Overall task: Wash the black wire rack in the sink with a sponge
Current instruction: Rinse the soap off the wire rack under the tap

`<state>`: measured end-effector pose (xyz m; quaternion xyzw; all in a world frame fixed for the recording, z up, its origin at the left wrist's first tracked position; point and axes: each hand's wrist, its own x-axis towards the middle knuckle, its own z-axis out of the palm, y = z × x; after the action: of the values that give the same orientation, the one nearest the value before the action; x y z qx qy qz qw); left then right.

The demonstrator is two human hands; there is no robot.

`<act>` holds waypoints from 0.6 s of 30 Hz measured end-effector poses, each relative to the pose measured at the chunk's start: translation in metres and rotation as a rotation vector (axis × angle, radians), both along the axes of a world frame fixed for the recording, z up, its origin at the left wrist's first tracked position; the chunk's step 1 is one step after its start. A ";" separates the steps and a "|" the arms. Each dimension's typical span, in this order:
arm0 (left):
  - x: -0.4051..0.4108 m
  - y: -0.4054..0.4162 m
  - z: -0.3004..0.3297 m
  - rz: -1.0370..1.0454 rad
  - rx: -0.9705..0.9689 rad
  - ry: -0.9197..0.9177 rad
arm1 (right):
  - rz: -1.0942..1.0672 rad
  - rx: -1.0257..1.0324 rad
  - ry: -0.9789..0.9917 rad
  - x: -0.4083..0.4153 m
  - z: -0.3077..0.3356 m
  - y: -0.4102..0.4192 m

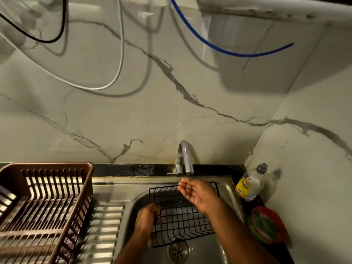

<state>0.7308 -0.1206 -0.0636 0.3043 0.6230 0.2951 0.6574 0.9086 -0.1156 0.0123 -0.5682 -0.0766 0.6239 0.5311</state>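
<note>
The black wire rack [181, 216] stands tilted in the steel sink [226, 189], its far edge leaning toward the back wall. My left hand [146, 220] grips the rack's left edge, fingers curled round the wires. My right hand [198, 193] is cupped palm-up under the spout of the grey tap [186, 159], above the rack and not touching it; it holds nothing. No sponge shows in either hand.
A brown plastic dish drainer [47, 202] sits on the ribbed draining board at left. A clear dish-soap bottle [249, 183] stands at the sink's back right corner. A red tub with a green scrub pad [266, 224] sits right of the sink. The drain [178, 251] lies at the front.
</note>
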 end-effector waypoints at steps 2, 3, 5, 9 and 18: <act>0.000 -0.005 0.005 -0.001 -0.046 -0.004 | -0.011 0.025 0.000 0.002 0.002 0.004; 0.000 -0.007 0.008 0.003 -0.064 -0.009 | -0.020 0.039 -0.006 0.002 0.002 0.006; 0.000 -0.012 0.013 0.008 -0.100 -0.027 | -0.048 0.067 -0.035 0.002 0.004 0.005; -0.005 -0.024 0.023 0.022 -0.184 -0.092 | 0.005 0.031 -0.356 0.006 -0.003 -0.008; -0.005 -0.035 0.028 0.127 -0.337 -0.197 | 0.107 0.164 -1.100 0.030 -0.002 0.015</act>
<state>0.7257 -0.1551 -0.0353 0.1201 0.6141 0.2559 0.7369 0.9386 -0.1006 0.0099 -0.7623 -0.4193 0.2536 0.4228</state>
